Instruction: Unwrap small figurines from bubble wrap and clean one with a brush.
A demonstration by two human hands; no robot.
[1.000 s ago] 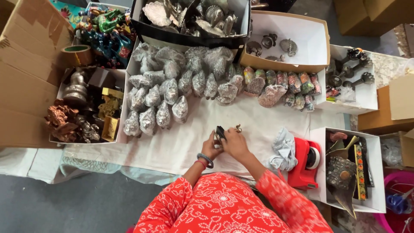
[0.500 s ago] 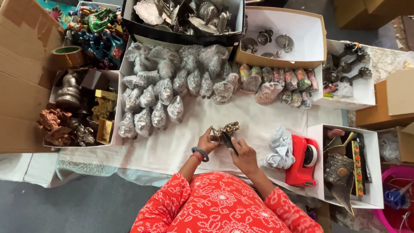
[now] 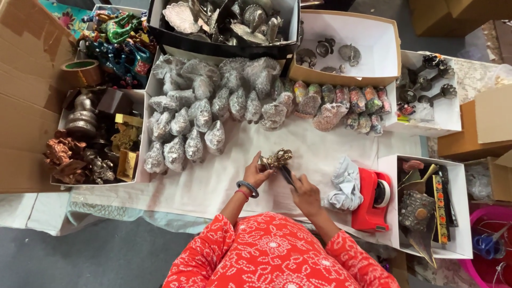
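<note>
**Small brass figurine held over the white cloth**

A small brass figurine (image 3: 276,158) is pinched by the fingers of the left hand (image 3: 256,173), above the white cloth (image 3: 213,184) in the middle of the table. A dark, thin tool (image 3: 288,175) is gripped by the closed fingers of the right hand (image 3: 306,194), and its tip is seen touching the figurine. Just beside the right hand, a crumpled grey cloth (image 3: 344,184) and a red tape dispenser (image 3: 370,200) are placed. Wrapped silver pieces (image 3: 184,144) are laid behind the hands.

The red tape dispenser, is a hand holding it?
No, the tape dispenser sits alone on the table; both hands are at a small brass figure.
</note>
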